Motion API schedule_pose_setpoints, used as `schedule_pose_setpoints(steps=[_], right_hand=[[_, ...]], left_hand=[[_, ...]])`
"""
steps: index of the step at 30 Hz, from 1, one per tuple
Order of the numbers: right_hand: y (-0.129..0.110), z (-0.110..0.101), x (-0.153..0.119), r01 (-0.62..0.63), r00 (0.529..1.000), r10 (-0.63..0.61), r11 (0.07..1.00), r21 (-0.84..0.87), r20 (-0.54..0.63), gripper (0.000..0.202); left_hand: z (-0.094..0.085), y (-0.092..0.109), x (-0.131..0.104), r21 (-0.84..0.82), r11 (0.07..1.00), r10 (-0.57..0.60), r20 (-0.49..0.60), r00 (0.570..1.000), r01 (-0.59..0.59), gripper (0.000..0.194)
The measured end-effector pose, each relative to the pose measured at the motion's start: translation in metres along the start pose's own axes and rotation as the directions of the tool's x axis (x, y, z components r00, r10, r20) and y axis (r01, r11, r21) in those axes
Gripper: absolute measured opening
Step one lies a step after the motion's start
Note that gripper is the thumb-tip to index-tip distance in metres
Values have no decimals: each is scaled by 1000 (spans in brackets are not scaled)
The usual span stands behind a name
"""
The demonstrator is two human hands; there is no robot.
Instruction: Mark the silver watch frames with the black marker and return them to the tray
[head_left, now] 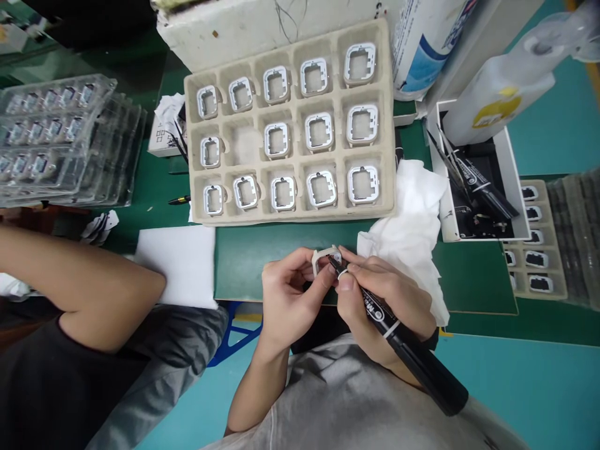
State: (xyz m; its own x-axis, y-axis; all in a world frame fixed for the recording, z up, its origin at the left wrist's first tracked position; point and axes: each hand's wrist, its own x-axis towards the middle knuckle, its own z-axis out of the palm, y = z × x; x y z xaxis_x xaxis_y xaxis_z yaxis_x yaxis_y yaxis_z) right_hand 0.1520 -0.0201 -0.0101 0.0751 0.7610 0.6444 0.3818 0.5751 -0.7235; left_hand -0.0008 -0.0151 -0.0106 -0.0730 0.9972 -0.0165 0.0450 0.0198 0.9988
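Between the fingers of my left hand (290, 297) is a small light square frame (319, 257), tilted up in front of me. My right hand (387, 300) is closed round a black marker (398, 337), whose tip touches or nearly touches the frame's inner edge; the exact contact is too small to tell. Just beyond my hands lies a beige moulded tray (290, 220) with similar silver-white frames in its compartments. One compartment (246, 142) in the middle row, second from the left, holds no frame.
A crumpled white cloth (405, 231) lies right of the tray. Further right are a white box (449, 212) with tweezers and markers, and a spray bottle (501, 94). Clear trays (70, 144) are stacked at left. A person's arm (94, 281) rests near a white pad (187, 265).
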Motion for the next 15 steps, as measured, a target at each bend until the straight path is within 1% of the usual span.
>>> schedule_pose_setpoints(steps=[5,10,13,15], right_hand=[[0,-2,0,8,1000,-8,1000,-3,4,19],[1,-1,-1,1,1000,-1,1000,-19,-2,19],[-1,-1,-1,-11,1000,11,1000,-16,0,22],[-4,-6,-3,-60,998,60,998,-17,0,25]], left_hand=[[1,0,0,79,997,26,-31,999,-24,18],[1,-1,-1,75,994,82,-5,997,-82,17],[0,-3,-1,132,989,68,3,998,-67,18],[1,-2,-2,196,980,42,3,999,-42,22]])
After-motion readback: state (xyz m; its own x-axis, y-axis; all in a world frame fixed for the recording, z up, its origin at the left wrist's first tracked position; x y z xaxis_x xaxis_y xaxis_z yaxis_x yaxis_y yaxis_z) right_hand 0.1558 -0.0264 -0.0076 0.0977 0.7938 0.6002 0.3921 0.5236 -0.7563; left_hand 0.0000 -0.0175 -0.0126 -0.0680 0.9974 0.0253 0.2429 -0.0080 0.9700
